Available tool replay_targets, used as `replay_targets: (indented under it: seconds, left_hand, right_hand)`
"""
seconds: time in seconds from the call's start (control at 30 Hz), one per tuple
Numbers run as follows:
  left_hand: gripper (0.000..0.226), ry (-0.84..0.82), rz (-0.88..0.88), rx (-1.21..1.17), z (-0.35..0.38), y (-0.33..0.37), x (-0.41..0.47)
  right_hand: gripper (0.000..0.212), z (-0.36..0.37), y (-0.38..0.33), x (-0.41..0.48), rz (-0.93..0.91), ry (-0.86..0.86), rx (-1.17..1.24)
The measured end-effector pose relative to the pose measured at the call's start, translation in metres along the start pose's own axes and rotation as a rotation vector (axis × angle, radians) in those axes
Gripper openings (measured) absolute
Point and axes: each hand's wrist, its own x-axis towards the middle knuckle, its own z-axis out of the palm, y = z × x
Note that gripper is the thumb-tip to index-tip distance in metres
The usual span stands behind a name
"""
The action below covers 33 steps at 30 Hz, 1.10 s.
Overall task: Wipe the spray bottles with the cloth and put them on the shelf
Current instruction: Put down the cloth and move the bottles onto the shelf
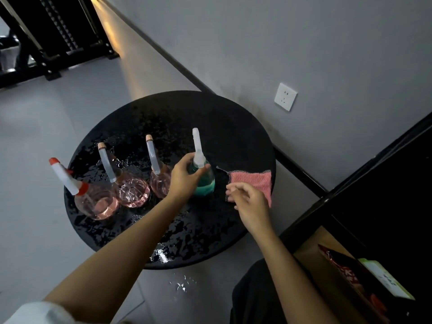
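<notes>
Several spray bottles stand on a round black table [233,127]. The rightmost bottle [205,183] holds green liquid under a white sprayer, and my left hand [184,177] is wrapped around its neck. Three bottles of pink liquid stand to its left: one with a red-tipped sprayer [93,202], a middle one [132,190] and a smaller one [160,183]. A pink cloth [253,182] lies flat on the table's right side. My right hand [250,202] hovers over the cloth's near edge, fingers loosely apart, holding nothing.
The tabletop looks wet and speckled. A dark shelf unit [374,206] stands at the right with a wooden board [315,258] holding packets [364,281]. A wall socket [285,97] sits behind the table. Black furniture legs [53,54] stand at the far left.
</notes>
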Motion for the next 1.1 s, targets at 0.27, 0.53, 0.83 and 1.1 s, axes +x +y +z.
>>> replay_targets:
  seconds: [0.27, 0.53, 0.83, 1.1]
  left_hand:
    - [0.017, -0.073, 0.022, -0.058, 0.001, -0.012, 0.003]
    - [0.018, -0.068, 0.033, -0.100, 0.000, -0.007, 0.002]
    - [0.018, -0.052, 0.045, -0.169, -0.015, 0.025, -0.013]
    - [0.031, -0.127, 0.157, -0.198, -0.024, 0.095, -0.037]
  right_hand:
    - [0.017, -0.001, 0.003, 0.005, 0.016, 0.013, 0.008]
    - [0.021, -0.005, 0.001, 0.002, 0.032, 0.032, 0.026]
    - [0.018, -0.033, -0.018, -0.009, -0.043, 0.061, 0.071]
    - [0.023, -0.058, -0.047, -0.040, -0.163, 0.083, 0.152]
